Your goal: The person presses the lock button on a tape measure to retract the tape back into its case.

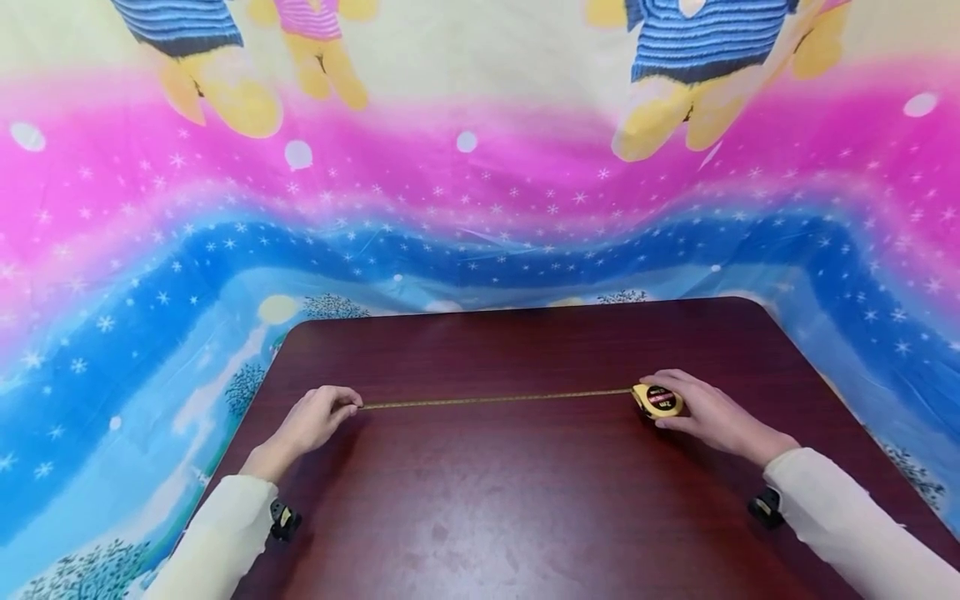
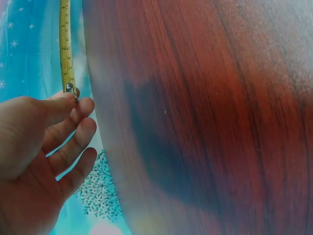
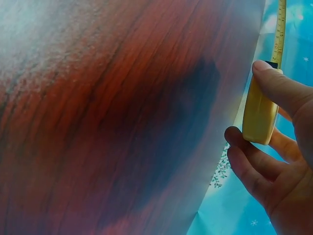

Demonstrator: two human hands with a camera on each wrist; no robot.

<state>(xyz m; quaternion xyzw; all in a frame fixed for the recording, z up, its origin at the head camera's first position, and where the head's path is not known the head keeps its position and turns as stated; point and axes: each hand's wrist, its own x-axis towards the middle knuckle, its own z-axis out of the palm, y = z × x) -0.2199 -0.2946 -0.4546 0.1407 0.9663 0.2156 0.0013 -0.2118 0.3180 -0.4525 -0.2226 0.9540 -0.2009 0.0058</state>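
My right hand (image 1: 708, 412) grips a yellow tape measure (image 1: 662, 401) with a dark round label, thumb and fingers on its case. From the case a yellow blade (image 1: 487, 400) runs out straight to the left, above the table. The blade's free end, with its metal hook (image 2: 70, 88), is pinched between thumb and forefinger of my left hand (image 1: 318, 417). The other fingers of that hand are loosely bent in the left wrist view. In the right wrist view the tape measure's case (image 3: 260, 110) is seen edge-on, with the blade leaving its top.
Beneath both hands lies a dark red-brown wooden table (image 1: 480, 483) with rounded far corners. A patterned curtain (image 1: 480, 192) in pink and blue hangs behind and around it. Each sleeve carries a small black wrist camera (image 1: 285, 520).
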